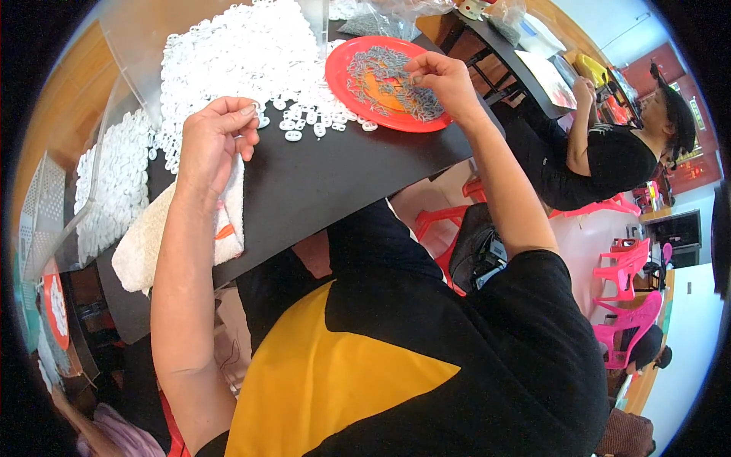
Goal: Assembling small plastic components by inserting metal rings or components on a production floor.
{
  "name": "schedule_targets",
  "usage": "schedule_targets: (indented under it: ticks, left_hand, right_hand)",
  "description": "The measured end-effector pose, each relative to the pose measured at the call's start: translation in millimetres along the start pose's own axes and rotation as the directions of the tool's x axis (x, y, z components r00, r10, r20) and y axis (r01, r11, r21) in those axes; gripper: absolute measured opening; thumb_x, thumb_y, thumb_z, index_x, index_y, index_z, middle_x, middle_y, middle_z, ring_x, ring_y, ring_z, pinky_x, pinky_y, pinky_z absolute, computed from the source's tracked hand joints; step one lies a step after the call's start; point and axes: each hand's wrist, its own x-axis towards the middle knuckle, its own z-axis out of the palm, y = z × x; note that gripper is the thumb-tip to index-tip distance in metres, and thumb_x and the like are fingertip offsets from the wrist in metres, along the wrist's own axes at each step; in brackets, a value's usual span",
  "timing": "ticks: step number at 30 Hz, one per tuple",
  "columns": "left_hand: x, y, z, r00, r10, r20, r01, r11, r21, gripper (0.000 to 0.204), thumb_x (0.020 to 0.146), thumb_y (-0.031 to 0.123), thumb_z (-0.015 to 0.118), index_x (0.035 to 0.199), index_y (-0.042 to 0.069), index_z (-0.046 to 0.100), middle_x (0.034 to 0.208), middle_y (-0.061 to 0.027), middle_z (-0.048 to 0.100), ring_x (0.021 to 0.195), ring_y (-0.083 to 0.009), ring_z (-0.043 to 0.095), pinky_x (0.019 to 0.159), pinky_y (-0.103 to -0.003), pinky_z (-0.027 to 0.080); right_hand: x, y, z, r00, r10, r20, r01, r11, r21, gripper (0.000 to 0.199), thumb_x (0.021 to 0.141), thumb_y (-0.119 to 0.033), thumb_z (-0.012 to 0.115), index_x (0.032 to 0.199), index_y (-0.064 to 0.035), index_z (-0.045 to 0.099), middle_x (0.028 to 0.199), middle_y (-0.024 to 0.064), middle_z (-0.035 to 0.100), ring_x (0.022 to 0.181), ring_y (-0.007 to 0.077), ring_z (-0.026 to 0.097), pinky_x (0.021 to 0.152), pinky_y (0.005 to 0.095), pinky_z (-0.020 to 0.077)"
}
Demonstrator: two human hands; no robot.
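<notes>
A big heap of small white oval plastic pieces [236,57] spreads over the black table, with loose ones along its near edge. Beside that edge, my left hand [217,141] pinches what looks like a small white plastic piece between thumb and forefinger. To the right lies a red plate [339,84] bearing many small grey screws [422,103] and an orange patch at its middle. Over the plate's right side, my right hand [449,85] has thumb and forefinger closed together; whatever is between them is too small to make out.
A folded cream towel [145,247] lies by my left forearm on the black table [304,183]. Clear plastic panels flank the white heap. A bag of grey pieces [377,24] sits behind the plate. At right, another person [620,152] sits at a table; pink chairs [624,270] stand beyond.
</notes>
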Motion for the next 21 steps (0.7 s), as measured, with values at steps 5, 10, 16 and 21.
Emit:
schedule_targets:
  ticks: [5, 10, 16, 21]
  left_hand:
    - [0, 1, 0, 1.0, 0.012, 0.014, -0.012, 1.0, -0.013, 0.01, 0.087, 0.004, 0.059, 0.092, -0.005, 0.061, 0.075, -0.0079, 0.06, 0.056, -0.0116, 0.055, 0.044, -0.023, 0.041]
    - [-2, 1, 1, 1.0, 0.015, 0.009, -0.015, 1.0, -0.002, 0.009, 0.087, 0.004, 0.059, 0.09, -0.004, 0.062, 0.074, -0.0074, 0.06, 0.055, -0.0113, 0.055, 0.043, -0.022, 0.041]
    - [-2, 2, 3, 1.0, 0.023, 0.005, -0.023, 1.0, 0.01, 0.009, 0.086, 0.004, 0.06, 0.089, -0.004, 0.062, 0.073, -0.007, 0.06, 0.054, -0.0111, 0.055, 0.043, -0.022, 0.041]
    - [-3, 1, 2, 1.0, 0.028, -0.001, -0.028, 1.0, 0.013, 0.008, 0.086, 0.004, 0.06, 0.089, -0.003, 0.062, 0.073, -0.0071, 0.06, 0.055, -0.0112, 0.055, 0.043, -0.022, 0.041]
  right_hand:
    - [-1, 0, 2, 0.998, -0.065, -0.005, 0.064, 0.994, -0.084, 0.024, 0.078, 0.007, 0.055, 0.099, 0.001, 0.064, 0.087, 0.0016, 0.065, 0.082, 0.0081, 0.059, 0.08, 0.0228, 0.047]
    - [-3, -10, 7, 0.994, -0.112, -0.004, 0.111, 0.986, -0.127, 0.02, 0.08, 0.004, 0.056, 0.099, -0.001, 0.062, 0.085, 0.0003, 0.063, 0.081, 0.0077, 0.059, 0.078, 0.0233, 0.0475]
    - [0, -2, 10, 0.975, -0.22, -0.002, 0.207, 0.921, -0.33, 0.02, 0.08, 0.001, 0.056, 0.099, -0.0031, 0.061, 0.08, 0.0055, 0.064, 0.077, 0.0134, 0.062, 0.072, 0.027, 0.0493]
    - [-1, -11, 16, 0.946, -0.321, 0.039, 0.282, 0.761, -0.584, 0.017, 0.079, -0.009, 0.058, 0.095, -0.0093, 0.063, 0.085, 0.0133, 0.066, 0.081, 0.0348, 0.063, 0.068, 0.0459, 0.0492]
